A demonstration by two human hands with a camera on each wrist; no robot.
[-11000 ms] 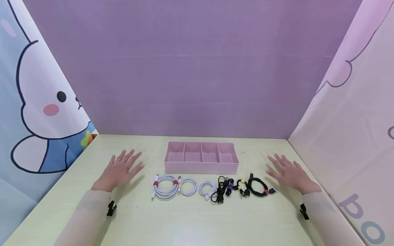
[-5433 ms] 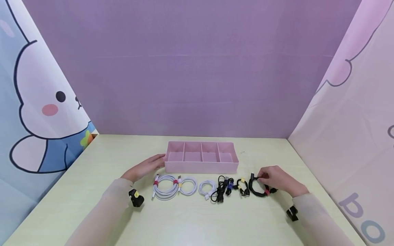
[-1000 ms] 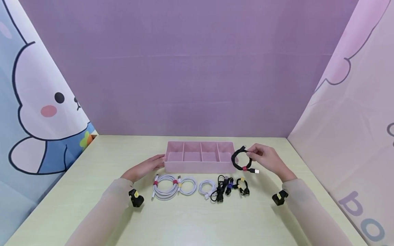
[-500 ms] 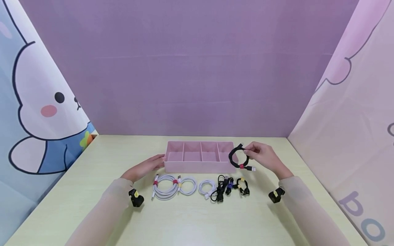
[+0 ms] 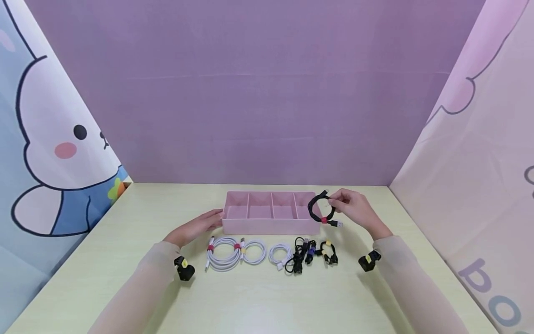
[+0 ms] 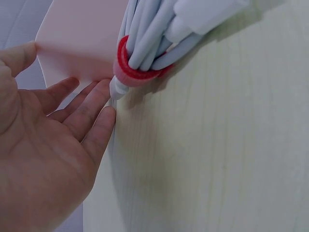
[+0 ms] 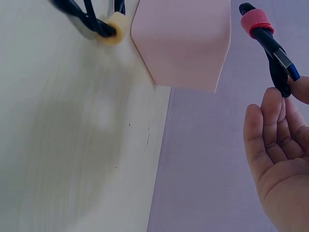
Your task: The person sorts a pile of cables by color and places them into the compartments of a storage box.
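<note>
currently, my right hand (image 5: pixel 354 211) is pinching the black coiled cable (image 5: pixel 310 209) between thumb and fingertips; the cable is hanging raised by the right end of the pink box (image 5: pixel 271 227). my left hand (image 5: pixel 198 228), fingers fairly straight, is touching the box's left end. risk noted: the dangling plug (image 5: pixel 336 224) could be catching the rim (image 5: pixel 258 219) and, the pinch being small, twisting the cable loose.

Pink box (image 5: pixel 272 227) is looking like smooth matt plastic; tabletop (image 5: pixel 267 297) is showing pale wood grain w/ sl. sheen. Backdrop (image 5: pixel 267 93) is hanging as matt, lightly creased cloth. White cable (image 6: pixel 152 34) is appearing smooth & plasticky, red strap (image 6: pixel 128 72) fuzzy fabric. Black cable (image 7: pixel 277 79) is looking matt, w/ woven red wrap (image 7: pixel 256 21) & shiny metal plug tip (image 7: pixel 288 66).
</note>
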